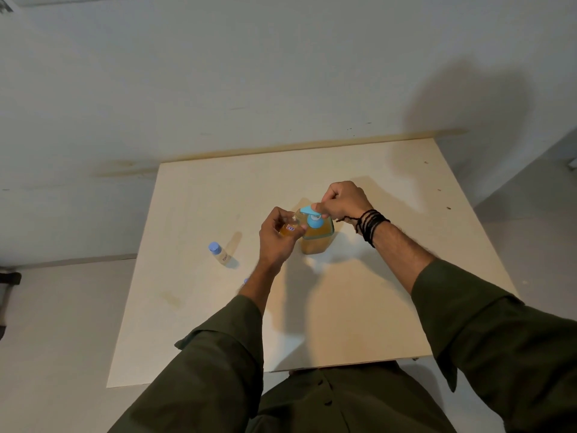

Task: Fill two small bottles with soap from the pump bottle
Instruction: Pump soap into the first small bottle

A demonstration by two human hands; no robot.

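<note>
Two hands meet over the middle of a pale table (390, 307). A person in dark green sleeves is seen from above.

The left hand (276, 237) is wrapped around a small bottle (288, 229), fingers and thumb curled about its body, holding it tilted with its open neck up against the spout of the pump bottle (315, 234). The small bottle looks amber inside, so it seems to have soap in it already; how full it is cannot be told, since the fingers cover much of it.

The right hand (343, 201), just beyond and to the right of that grip, is closed in a loose fist, with the thumb side bearing down on the blue pump head (307, 210). A black cord is wound around that wrist. The pump bottle stands upright on the table, touching the held bottle, and holds plenty of amber soap.

Well to the left of the gripping hand stands a second bottle (220, 254), upright, with its blue cap on. It looks pale and probably empty.

My reading: the first fill is under way, not finished. Left to do: top it off, cap it, then uncap, fill and close the second. A speck of blue shows beside the left wrist, perhaps the loose cap; too little shows to be sure.
</note>
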